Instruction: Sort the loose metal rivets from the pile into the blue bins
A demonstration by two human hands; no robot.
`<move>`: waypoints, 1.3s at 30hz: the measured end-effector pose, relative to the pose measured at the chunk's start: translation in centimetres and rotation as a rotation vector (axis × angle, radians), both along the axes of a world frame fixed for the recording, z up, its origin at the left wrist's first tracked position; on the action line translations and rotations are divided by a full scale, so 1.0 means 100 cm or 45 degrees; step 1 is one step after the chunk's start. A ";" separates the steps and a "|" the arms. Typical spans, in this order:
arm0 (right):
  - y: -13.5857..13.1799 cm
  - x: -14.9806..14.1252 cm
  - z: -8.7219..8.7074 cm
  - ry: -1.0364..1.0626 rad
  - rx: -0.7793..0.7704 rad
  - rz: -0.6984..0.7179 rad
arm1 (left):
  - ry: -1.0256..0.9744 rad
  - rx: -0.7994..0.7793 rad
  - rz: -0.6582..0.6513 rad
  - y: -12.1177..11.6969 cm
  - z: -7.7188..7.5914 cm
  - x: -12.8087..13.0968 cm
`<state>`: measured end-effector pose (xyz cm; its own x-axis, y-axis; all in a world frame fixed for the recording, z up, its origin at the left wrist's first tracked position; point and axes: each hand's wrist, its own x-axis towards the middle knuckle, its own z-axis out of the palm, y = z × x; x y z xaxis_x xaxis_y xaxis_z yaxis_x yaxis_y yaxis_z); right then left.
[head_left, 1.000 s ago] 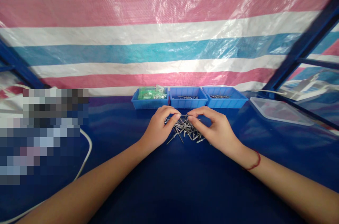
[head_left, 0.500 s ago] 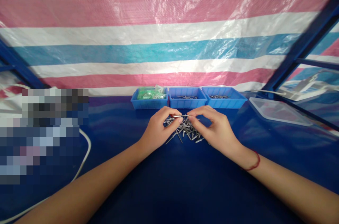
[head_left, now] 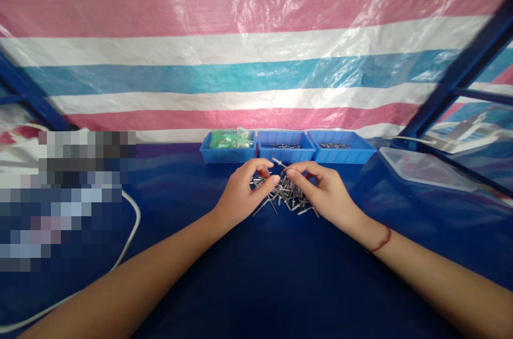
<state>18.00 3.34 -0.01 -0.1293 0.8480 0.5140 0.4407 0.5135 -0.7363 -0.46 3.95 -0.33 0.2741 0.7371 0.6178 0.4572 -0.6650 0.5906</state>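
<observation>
A heap of small silver rivets (head_left: pixel 285 196) lies on the dark blue table (head_left: pixel 256 275), between my two hands. My right hand (head_left: pixel 323 192) pinches one rivet (head_left: pixel 279 163) by its end, and the pin sticks up and to the left above the heap. My left hand (head_left: pixel 242 192) rests at the heap's left edge with thumb and forefinger curled close together; what they hold, if anything, is too small to name.
Three blue trays stand in a row at the back: the left tray (head_left: pixel 227 148) holds green bagged parts, the middle tray (head_left: pixel 285 146) and right tray (head_left: pixel 340 146) hold metal pins. A clear plastic lid (head_left: pixel 420 167) lies at right. A white cable (head_left: pixel 130 229) curves at left.
My right hand has lifted one rivet out of the heap and tilted it upward. Both hands stay at the heap.
</observation>
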 end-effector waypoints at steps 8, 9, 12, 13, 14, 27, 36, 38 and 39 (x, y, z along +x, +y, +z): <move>0.036 0.036 0.015 0.838 -0.298 -0.370 | 0.373 0.037 0.080 -0.001 -0.003 0.002; 0.040 0.041 0.017 0.926 -0.334 -0.417 | 0.418 0.029 0.097 -0.002 -0.003 0.002; 0.049 0.057 0.021 1.080 -0.410 -0.544 | 0.513 0.001 0.127 -0.003 -0.004 0.003; 0.051 0.061 0.021 1.108 -0.442 -0.581 | 0.533 -0.009 0.125 -0.003 -0.004 0.003; 0.053 0.065 0.021 1.117 -0.471 -0.607 | 0.549 -0.018 0.120 -0.003 -0.004 0.004; 0.032 0.036 0.018 0.740 -0.401 -0.317 | 0.625 -0.016 0.095 0.000 -0.007 0.004; 0.007 0.015 0.010 -0.317 0.095 0.092 | 0.708 0.091 0.032 0.001 -0.008 0.005; 0.004 0.013 0.011 -0.382 0.143 0.091 | 0.711 0.115 0.030 0.002 -0.008 0.005; 0.002 0.012 0.012 -0.387 0.154 0.078 | 0.706 0.129 0.030 0.002 -0.008 0.006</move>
<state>19.16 3.58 1.17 -0.3408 0.7689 0.5410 0.5964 0.6216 -0.5078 0.09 4.12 -1.09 0.5623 0.6911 0.4540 0.6961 -0.6920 0.1913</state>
